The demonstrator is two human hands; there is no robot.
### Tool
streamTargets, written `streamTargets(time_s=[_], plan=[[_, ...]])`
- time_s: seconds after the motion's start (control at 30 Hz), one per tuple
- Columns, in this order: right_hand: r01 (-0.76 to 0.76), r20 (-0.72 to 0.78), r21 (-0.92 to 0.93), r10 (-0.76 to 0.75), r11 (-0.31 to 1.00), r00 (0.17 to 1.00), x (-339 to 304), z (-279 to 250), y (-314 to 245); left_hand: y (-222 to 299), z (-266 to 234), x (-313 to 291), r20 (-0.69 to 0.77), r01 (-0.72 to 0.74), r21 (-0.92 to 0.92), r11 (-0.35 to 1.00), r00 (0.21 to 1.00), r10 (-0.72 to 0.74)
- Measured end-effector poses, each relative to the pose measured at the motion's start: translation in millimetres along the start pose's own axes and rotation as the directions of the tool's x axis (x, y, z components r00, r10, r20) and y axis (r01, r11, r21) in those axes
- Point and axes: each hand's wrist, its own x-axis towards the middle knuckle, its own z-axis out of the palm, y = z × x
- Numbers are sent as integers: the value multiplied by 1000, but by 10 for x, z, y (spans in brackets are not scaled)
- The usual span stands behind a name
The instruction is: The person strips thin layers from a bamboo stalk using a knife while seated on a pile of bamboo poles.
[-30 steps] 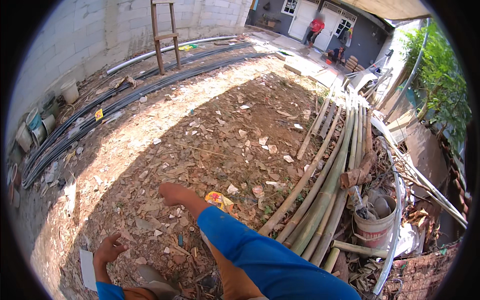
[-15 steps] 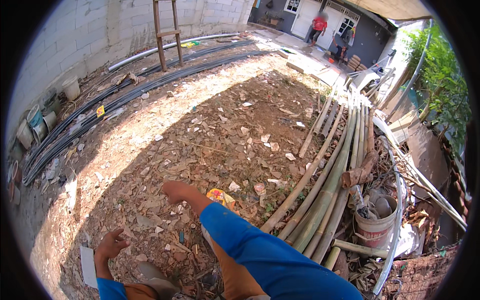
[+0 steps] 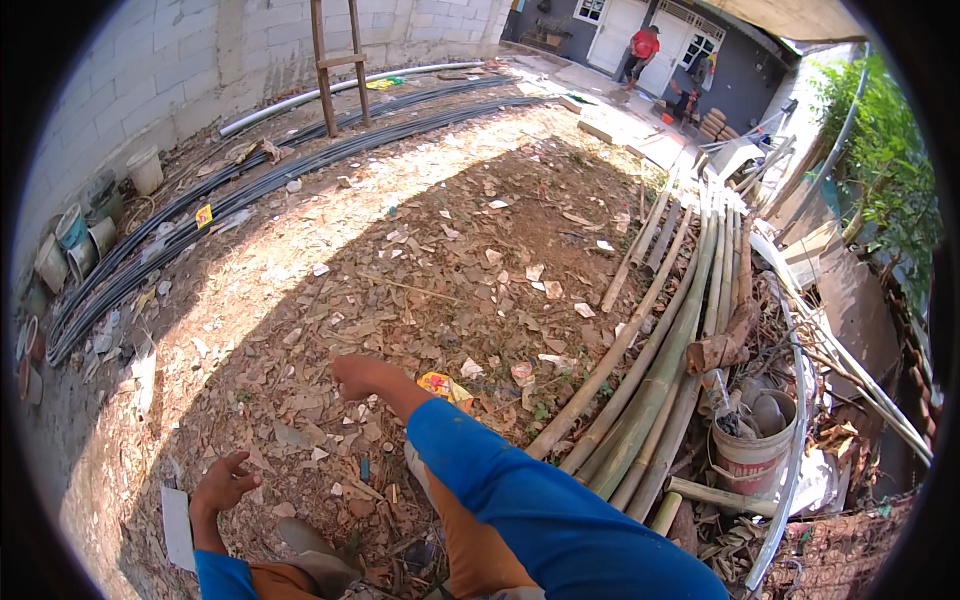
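— What's changed in the last second?

— Little. My right hand (image 3: 358,377) has slid a touch further out over the ground (image 3: 330,290) from where it was a second ago, and my left hand (image 3: 222,485) has lifted slightly. Both stay empty — the walk across the yard goes on, I'd say, with nothing picked up so far.

— And the fingers?

— On the left they're spread open, holding nothing. On the right they look curled loosely under, with nothing gripped that I can see.

— What lies closest?

— Just beside my right forearm there's a yellow-and-red wrapper (image 3: 440,385) among the dry leaves. Near my left hand, a flat pale board (image 3: 178,528) on the ground. The bamboo poles (image 3: 668,350) run along my right, well apart from either hand.

— Containers?

— A grubby white bucket (image 3: 752,452) stands at the near end of the poles, stuffed with junk — a bottle-like thing and grey scraps; I can't tell more. By the block wall (image 3: 150,70) to my left, a pale pot (image 3: 146,170) and a cluster of buckets and tins (image 3: 75,240); their contents don't show from here.

— Anyone else?

— A person in a red shirt (image 3: 644,48) far off by the door.
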Motion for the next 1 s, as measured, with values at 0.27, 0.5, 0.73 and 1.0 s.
streamTargets(time_s=[0.27, 0.5, 0.73, 1.0], plan=[[28, 3, -36, -28, 999, 1000, 94, 88, 152, -21, 10, 19, 7, 3, -8, 1000, 1000, -3], [-15, -1, -2, 15, 1000, 1000, 72, 81, 144, -106, 47, 63, 0, -34, -36, 999, 999, 34], [-41, 56, -11, 41, 999, 998, -29, -63, 1, -51, 18, 20, 0, -14, -25, 1000, 1000, 14], [-8, -35, 3, 8, 1000, 999, 75, 70, 235, -21, 49, 92, 40, 7, -21, 1000, 999, -6]])
